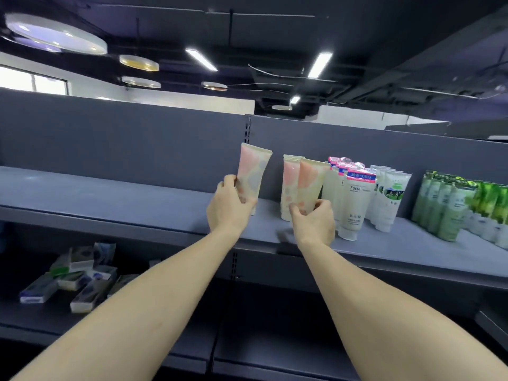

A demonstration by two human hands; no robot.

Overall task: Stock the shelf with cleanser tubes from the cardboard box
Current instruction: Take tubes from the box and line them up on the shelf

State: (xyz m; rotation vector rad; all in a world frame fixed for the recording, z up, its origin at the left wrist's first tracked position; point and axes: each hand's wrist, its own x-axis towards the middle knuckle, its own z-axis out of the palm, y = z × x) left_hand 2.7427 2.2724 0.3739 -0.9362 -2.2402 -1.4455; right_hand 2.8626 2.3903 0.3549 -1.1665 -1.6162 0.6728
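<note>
My left hand [229, 207] grips a pink-and-cream cleanser tube [252, 171], held upright over the grey shelf [110, 196], a little left of the row. My right hand [313, 220] pinches the base of the front pink tube [309, 182] in a short row of matching tubes [290, 177] standing cap-down on the shelf. The cardboard box is out of view.
Right of the pink tubes stand white facial cleanser tubes [354, 204], white-and-green tubes [390, 196] and green tubes [450, 207]. The shelf's left half is bare. Small boxed products [79, 279] lie loose on the lower shelf at left.
</note>
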